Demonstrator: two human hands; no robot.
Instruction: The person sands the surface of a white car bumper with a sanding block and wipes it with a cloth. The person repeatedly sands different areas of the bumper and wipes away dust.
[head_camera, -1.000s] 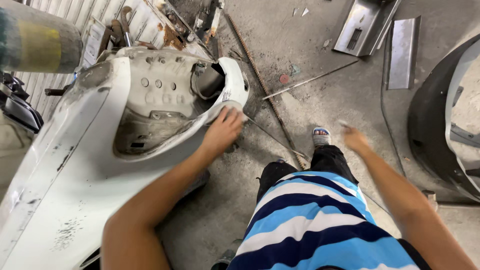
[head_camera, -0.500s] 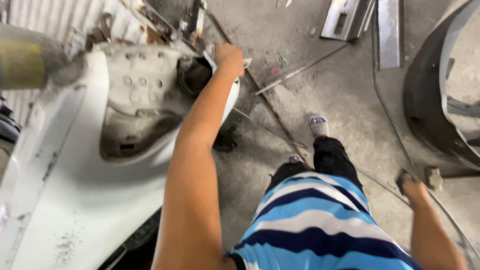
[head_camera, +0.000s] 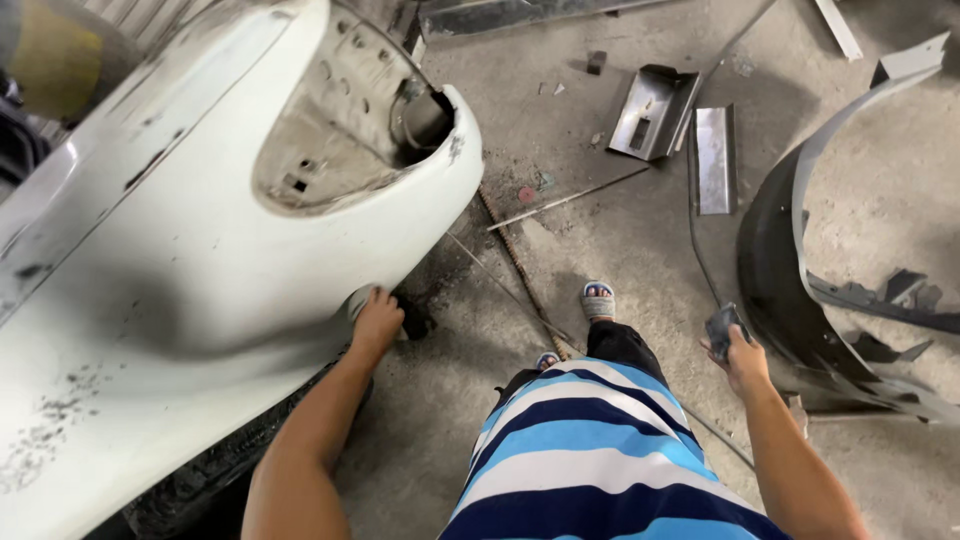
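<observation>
A large white car body panel (head_camera: 200, 240) with a headlight recess fills the left of the view. My left hand (head_camera: 377, 322) grips its lower edge, fingers curled under the rim. My right hand (head_camera: 740, 355) is out to the right, shut on a small dark flat object (head_camera: 722, 327) that looks like a sanding block. I wear a blue, white and navy striped shirt; my foot in a sandal (head_camera: 598, 298) stands on the concrete floor between the two hands.
A dark curved bumper piece (head_camera: 790, 270) lies on the right. Metal brackets (head_camera: 655, 112) and a flat plate (head_camera: 714, 160) sit on the floor ahead. Thin rods (head_camera: 520, 265) cross the floor by my foot. A yellow-grey cylinder (head_camera: 50, 50) is at top left.
My left hand has come down from the far rim of the headlight recess to the panel's lower edge. My right hand now holds the dark object, raised closer to me. The view shifted right.
</observation>
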